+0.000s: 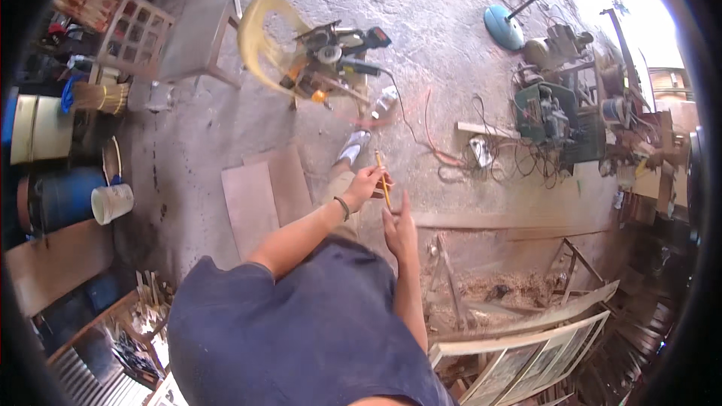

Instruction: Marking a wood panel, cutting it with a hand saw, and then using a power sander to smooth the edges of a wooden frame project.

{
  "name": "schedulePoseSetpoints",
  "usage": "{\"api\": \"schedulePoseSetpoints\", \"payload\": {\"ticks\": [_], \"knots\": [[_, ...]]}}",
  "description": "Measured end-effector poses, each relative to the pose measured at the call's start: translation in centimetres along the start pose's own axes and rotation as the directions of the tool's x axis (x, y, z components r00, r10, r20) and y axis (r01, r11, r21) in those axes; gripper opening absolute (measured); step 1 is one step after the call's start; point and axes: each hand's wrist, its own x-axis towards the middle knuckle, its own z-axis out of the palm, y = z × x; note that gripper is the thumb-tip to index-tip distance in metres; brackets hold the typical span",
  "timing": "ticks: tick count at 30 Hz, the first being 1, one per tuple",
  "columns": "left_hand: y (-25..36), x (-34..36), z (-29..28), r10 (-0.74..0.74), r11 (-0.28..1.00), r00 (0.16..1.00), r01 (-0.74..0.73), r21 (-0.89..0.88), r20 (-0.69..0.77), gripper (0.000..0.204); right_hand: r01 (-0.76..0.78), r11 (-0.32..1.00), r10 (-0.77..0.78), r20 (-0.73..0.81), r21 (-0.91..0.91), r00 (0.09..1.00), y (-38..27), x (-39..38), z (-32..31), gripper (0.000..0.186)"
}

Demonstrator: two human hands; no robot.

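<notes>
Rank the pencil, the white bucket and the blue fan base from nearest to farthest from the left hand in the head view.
From the left hand:
1. Pencil, yellow, upright, pinched in this hand's fingers.
2. Blue fan base, a round disc up and to the right on the concrete floor.
3. White bucket, far left beside the blue drum; clearly farthest.

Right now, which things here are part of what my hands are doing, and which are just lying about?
In hand:
left hand
right hand
yellow pencil, gripped by the left hand

Lying about:
white bucket
power saw
blue fan base
plywood sheets
window frame
</notes>
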Motion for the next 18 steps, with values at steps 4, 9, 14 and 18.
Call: {"api": "schedulePoseSetpoints", "payload": {"ticks": [4, 9, 14, 18], "knots": [[3.6, 16.9, -8.4, 0.022, 0.999, 0.916, -0.038, -0.032, -0.399, 0.031, -0.388, 0.902, 0.408, 0.077, -0.189, 0.91, 3.7, 8.4, -0.5, 0.053], [8.1, 32.9, -21.2, 0.166, 0.947, 0.779, 0.045, 0.318, -0.604, 0.039, 0.053, 0.91, 0.014, 0.159, -0.41, 0.987, 5.9, 28.2, 6.0, 0.05], [8.5, 38.4, -22.1, 0.12, 0.84, 0.81, 0.225, 0.494, -0.573, 0.043, 0.368, 0.692, -0.32, 0.192, -0.622, 0.928, 8.2, 49.5, 17.3, 0.044], [8.0, 39.0, -21.7, -0.065, 0.817, 0.868, 0.33, 0.473, -0.493, 0.045, 0.163, 0.677, 0.175, 0.372, -0.718, 0.912, 11.0, 55.8, 22.4, 0.037]]}}
